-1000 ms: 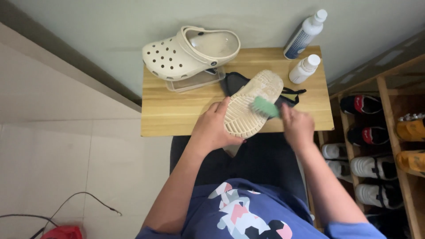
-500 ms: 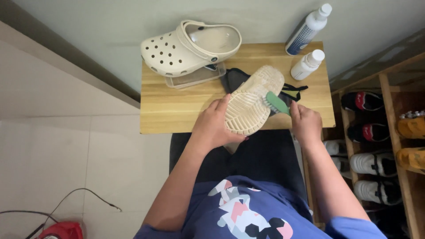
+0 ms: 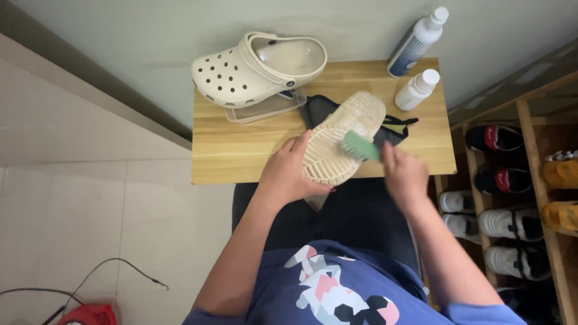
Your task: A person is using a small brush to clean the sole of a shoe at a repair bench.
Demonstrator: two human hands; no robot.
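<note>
My left hand point(image 3: 292, 171) grips the heel end of a cream clog point(image 3: 344, 137), held sole up over the front edge of a small wooden table point(image 3: 241, 150). In my right hand point(image 3: 404, 174) is a green brush point(image 3: 360, 146), its bristles pressed against the middle of the sole. The second cream clog point(image 3: 259, 67) stands upright at the table's back left, resting on a clear shallow tray point(image 3: 265, 109). A black cloth point(image 3: 388, 127) lies under the held clog.
Two white bottles stand at the table's back right: a tall one with a blue label point(image 3: 416, 42) and a short one point(image 3: 416, 89). A wooden shoe rack point(image 3: 530, 180) with several shoes is on the right. A red object point(image 3: 90, 315) and a black cable point(image 3: 120, 271) lie on the tiled floor.
The brush has slid left, back onto the middle of the sole, after swinging out to the right edge. My left hand keeps its hold on the clog.
</note>
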